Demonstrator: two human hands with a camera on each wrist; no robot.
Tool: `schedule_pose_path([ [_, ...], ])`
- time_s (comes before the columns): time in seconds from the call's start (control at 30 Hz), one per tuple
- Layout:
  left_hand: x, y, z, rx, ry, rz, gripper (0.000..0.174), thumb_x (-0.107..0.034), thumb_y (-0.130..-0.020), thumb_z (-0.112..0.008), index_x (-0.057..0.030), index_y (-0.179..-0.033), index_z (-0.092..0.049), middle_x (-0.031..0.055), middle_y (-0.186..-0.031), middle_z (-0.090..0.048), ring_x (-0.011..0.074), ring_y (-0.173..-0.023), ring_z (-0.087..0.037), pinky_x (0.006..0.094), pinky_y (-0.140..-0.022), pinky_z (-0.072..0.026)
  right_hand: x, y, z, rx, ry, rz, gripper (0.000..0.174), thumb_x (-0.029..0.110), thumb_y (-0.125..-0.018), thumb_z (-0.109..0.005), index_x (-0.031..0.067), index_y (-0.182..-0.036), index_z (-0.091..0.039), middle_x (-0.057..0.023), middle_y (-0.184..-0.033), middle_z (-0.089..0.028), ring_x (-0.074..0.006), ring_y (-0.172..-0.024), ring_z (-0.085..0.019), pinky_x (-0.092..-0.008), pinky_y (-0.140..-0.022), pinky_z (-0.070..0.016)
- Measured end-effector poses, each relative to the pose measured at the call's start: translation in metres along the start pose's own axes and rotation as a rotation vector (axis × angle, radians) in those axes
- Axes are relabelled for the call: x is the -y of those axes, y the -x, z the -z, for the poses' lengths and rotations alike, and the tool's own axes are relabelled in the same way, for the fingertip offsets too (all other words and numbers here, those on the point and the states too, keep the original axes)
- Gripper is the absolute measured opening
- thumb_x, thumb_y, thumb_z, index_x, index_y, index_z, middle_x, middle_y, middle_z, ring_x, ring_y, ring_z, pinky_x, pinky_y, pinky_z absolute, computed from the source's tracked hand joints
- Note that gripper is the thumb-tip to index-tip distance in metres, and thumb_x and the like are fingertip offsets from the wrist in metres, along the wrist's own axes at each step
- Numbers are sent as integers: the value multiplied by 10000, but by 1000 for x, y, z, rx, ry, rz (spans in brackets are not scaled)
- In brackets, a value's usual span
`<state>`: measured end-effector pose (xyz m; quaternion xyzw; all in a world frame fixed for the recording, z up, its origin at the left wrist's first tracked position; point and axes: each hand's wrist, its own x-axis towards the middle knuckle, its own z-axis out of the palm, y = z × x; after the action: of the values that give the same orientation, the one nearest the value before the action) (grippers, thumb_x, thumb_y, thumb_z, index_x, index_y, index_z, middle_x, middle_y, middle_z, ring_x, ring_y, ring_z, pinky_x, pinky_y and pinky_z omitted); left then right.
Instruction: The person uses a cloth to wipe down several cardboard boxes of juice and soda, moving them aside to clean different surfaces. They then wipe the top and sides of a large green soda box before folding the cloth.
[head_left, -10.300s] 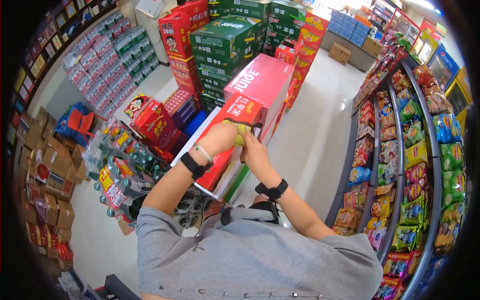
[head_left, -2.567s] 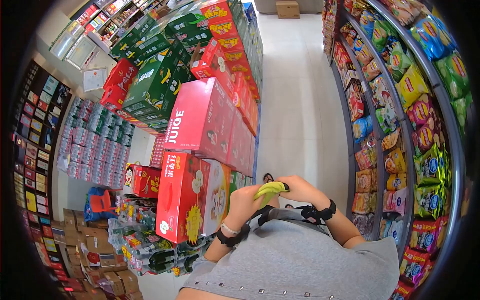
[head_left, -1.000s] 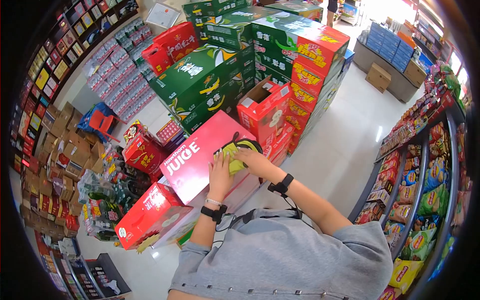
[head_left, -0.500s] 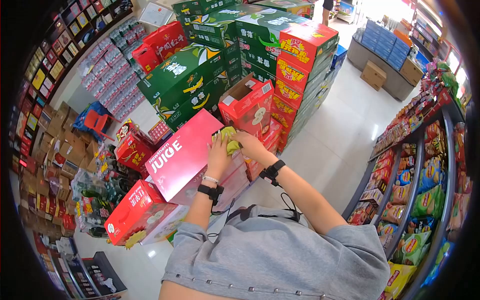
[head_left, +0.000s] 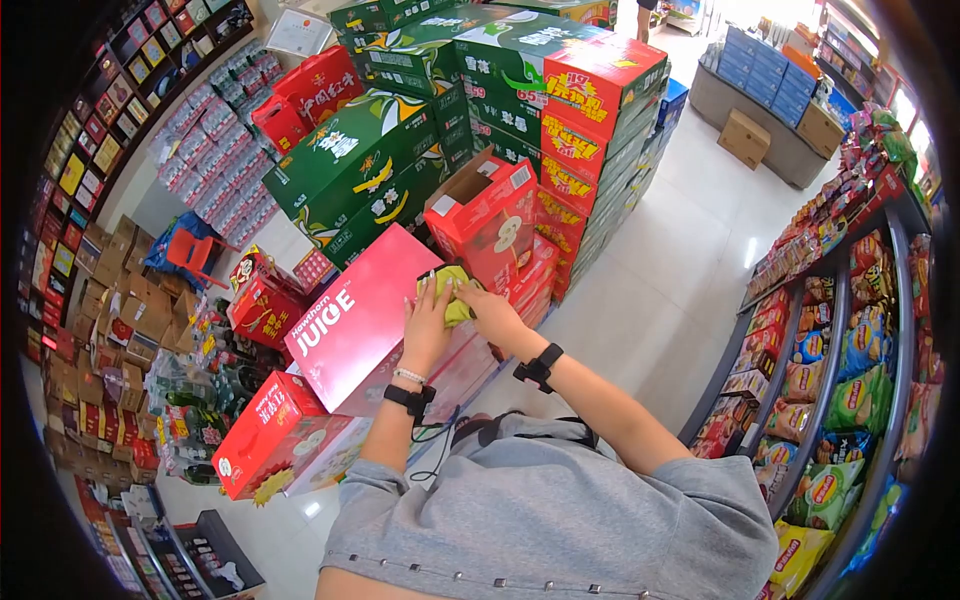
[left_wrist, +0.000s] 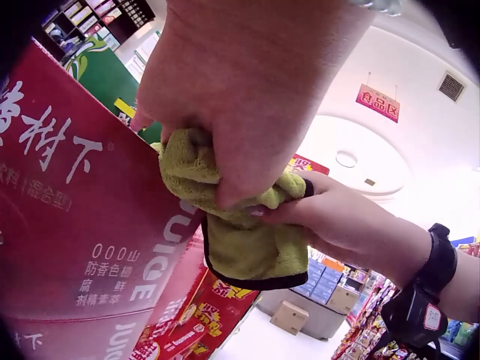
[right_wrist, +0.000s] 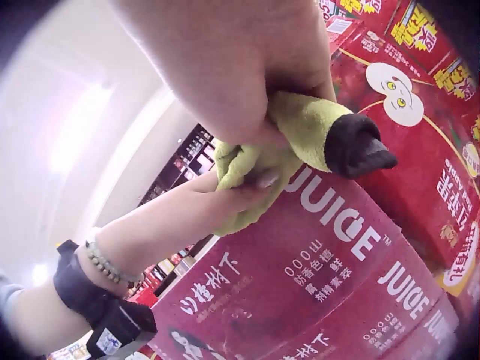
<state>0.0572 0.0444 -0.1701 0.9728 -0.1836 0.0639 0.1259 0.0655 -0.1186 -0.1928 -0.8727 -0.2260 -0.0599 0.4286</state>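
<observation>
Both hands are on a yellow-green cloth [head_left: 458, 310] with a dark border, at the far right corner of the pink juice carton [head_left: 365, 310]. My left hand [head_left: 428, 325] lies over the cloth with its fingers stretched along the carton's top; in the left wrist view its thumb digs into the bunched folds. From the right, my right hand [head_left: 492, 316] grips the cloth, thumb visible on it in the left wrist view. A loose flap of the cloth [left_wrist: 255, 251] hangs beside the carton's printed side. Some fingertips are hidden behind the folds.
An opened red carton [head_left: 485, 220] stands just beyond the hands, with stacked green beer cartons [head_left: 360, 150] behind. A red apple carton [head_left: 268, 430] sits at the near left. Snack shelves [head_left: 830, 400] line the right side across the pale aisle floor [head_left: 640, 290].
The cloth was over the red apple carton, then held near the body, and then laid on the juice carton's top. Over the last second both hands shift slightly with it along the carton's edge.
</observation>
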Motion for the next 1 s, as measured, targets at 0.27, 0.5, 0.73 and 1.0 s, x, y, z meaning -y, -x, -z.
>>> schedule_pose_path([
  [0.27,3,-6,-4,5,-61,-105,679,-106,-747,-651,-232,-1372,-416,147,-1455,-312,311,-1345,-312,550,-1077,-234,7,19,-7,-167,-124,-107,551,-111,-672,-488,27,-1202,-544,-198,-1238,-541,-352,-1138,-520,-384,-958,-429],
  [0.5,17,-10,-1,50,-84,-197,638,-229,-758,-681,-244,-1353,-449,114,-1467,-308,308,-1357,-291,585,-1078,-193,11,14,-11,-179,-102,-139,518,-99,-670,-493,24,-1169,-558,-204,-1135,-587,-368,-1049,-560,-397,-888,-456],
  [0.73,42,8,14,83,-37,-289,571,-192,-735,-681,-204,-1284,-525,70,-1452,-352,264,-1338,-333,584,-1087,-160,33,13,-24,-84,18,-160,454,-61,-669,-489,18,-1101,-604,-232,-982,-619,-387,-940,-586,-428,-810,-475],
  [1.0,70,75,60,246,77,-167,565,-65,-728,-613,-186,-1273,-528,67,-1469,-329,259,-1362,-295,602,-1081,-168,86,11,-52,165,29,-53,305,16,-703,-525,19,-994,-614,-213,-857,-635,-391,-824,-611,-475,-721,-482],
])
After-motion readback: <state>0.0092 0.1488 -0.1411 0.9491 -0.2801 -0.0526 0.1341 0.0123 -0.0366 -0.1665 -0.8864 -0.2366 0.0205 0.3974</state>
